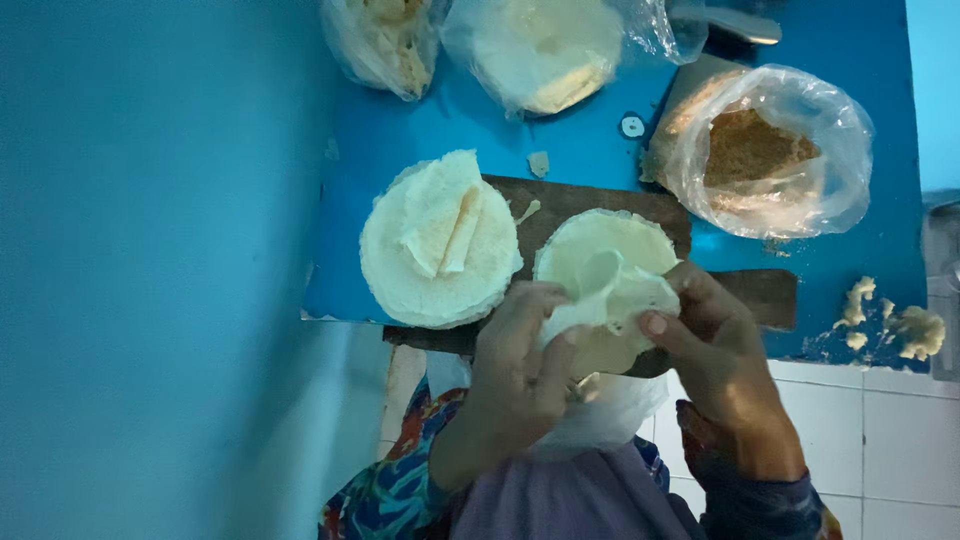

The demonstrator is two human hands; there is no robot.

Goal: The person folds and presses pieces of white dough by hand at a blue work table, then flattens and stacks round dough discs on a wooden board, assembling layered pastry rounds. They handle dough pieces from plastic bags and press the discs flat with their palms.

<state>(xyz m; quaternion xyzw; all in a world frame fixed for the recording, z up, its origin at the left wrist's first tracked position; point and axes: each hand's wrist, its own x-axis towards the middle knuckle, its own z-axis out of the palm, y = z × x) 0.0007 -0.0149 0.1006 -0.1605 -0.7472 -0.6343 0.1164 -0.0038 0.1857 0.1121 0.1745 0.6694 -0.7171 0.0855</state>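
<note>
My left hand [515,365] and my right hand [715,340] both grip a thin, pale round wrapper [610,295], folding it above a second round sheet [600,245] that lies on a dark wooden board [590,200]. The fingers of both hands pinch its crumpled edge. Left of them a stack of round white wrappers [435,245] rests on the board, with a folded piece lying on top.
A clear bag of brown crumbly filling [765,150] sits at the upper right on the blue table [420,120]. Two more plastic bags [540,45] with pale contents lie along the top edge. Crumbled pale bits [900,325] lie at the right. White floor tiles [880,440] show below.
</note>
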